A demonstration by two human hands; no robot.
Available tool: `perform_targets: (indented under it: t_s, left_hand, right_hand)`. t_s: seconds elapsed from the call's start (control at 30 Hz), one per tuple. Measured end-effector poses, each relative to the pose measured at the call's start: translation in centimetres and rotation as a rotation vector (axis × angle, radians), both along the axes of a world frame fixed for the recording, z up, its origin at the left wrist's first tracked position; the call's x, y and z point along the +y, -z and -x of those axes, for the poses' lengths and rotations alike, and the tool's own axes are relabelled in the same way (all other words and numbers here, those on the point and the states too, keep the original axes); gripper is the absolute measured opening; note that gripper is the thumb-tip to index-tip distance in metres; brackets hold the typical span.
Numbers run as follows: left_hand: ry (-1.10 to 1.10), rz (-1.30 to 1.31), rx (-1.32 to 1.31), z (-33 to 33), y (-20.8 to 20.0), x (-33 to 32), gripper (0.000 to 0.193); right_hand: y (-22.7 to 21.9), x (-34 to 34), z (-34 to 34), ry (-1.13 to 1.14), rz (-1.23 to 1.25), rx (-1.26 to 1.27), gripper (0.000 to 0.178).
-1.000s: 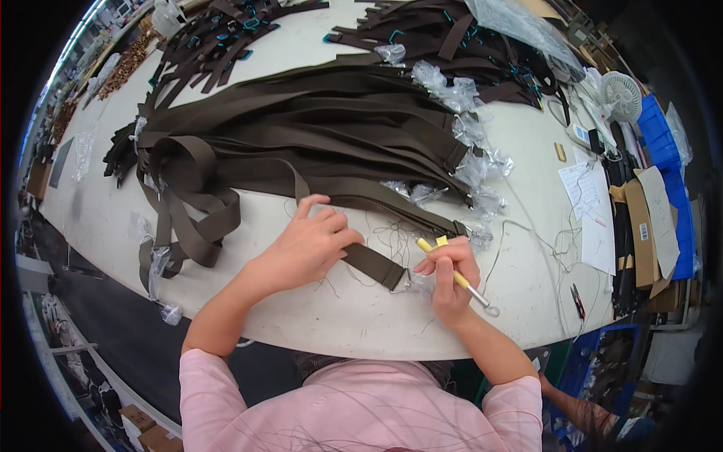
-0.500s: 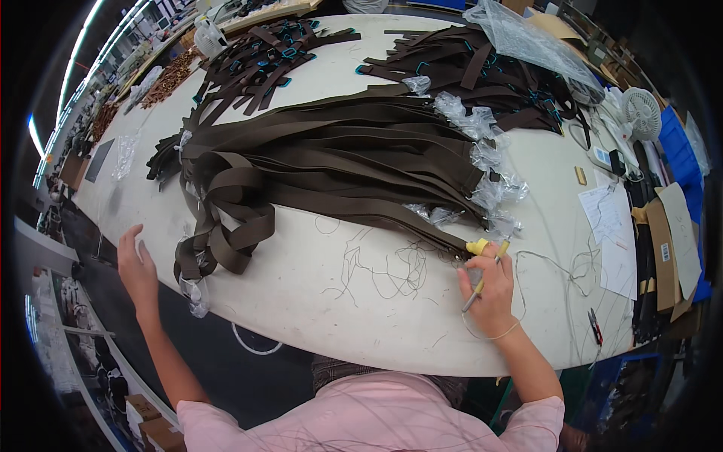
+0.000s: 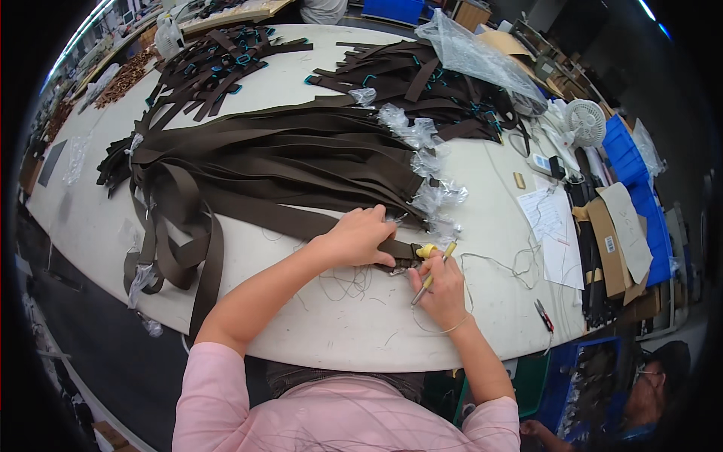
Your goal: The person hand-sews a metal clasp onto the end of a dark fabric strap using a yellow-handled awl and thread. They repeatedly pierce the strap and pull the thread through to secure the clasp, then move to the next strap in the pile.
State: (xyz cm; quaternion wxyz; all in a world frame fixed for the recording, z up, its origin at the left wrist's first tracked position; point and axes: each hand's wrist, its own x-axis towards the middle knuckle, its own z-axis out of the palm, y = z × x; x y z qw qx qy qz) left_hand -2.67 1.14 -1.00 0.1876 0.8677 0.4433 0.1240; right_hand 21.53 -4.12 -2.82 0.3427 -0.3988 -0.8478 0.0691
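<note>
A bundle of long dark brown webbing straps [image 3: 279, 158] lies across the white table, tied at its left end. My left hand [image 3: 361, 237] is closed over the nearest strap [image 3: 301, 224] close to its right end, thumb on the near side and fingers on the far side. In my right hand [image 3: 443, 290] is a slim pen-like tool [image 3: 427, 284], yellow and silver, slanting across the fingers. A yellow cover [image 3: 426, 250] on one right finger touches the strap's end. Small metal pieces [image 3: 403, 269] show there, too small to tell.
Clear plastic wraps [image 3: 429, 162] sit at the bundle's right end. Brown straps with blue buckles [image 3: 241, 60] are piled at the back. Loose threads [image 3: 346, 282] lie nearby. Papers [image 3: 553, 233], red-handled snips [image 3: 544, 316] and a fan [image 3: 584, 122] are at right. Another person [image 3: 655, 384] is lower right.
My left hand has come from the table's left side onto the strap near its right end. My right hand stays at the strap's end with the tool. The whole view has shifted.
</note>
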Motion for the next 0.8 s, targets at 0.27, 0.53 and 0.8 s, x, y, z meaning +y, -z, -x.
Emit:
perform_targets:
  t_s: [0.27, 0.53, 0.8]
  left_hand:
    - [-0.028, -0.328, -0.24, 1.4, -1.8, -2.4, 0.022]
    - [0.156, 0.099, -0.12, 9.0, -6.3, -12.6, 0.023]
    - [-0.158, -0.392, 0.124, 11.9, -0.3, -16.5, 0.057]
  right_hand:
    - [-1.1, 1.7, 1.1, 0.087, -0.177, 0.002, 0.031]
    - [-3.7, -3.7, 3.9, -0.385, -0.073, 0.079, 0.035]
    - [-2.9, -3.5, 6.3, -0.422, -0.024, 0.075, 0.037]
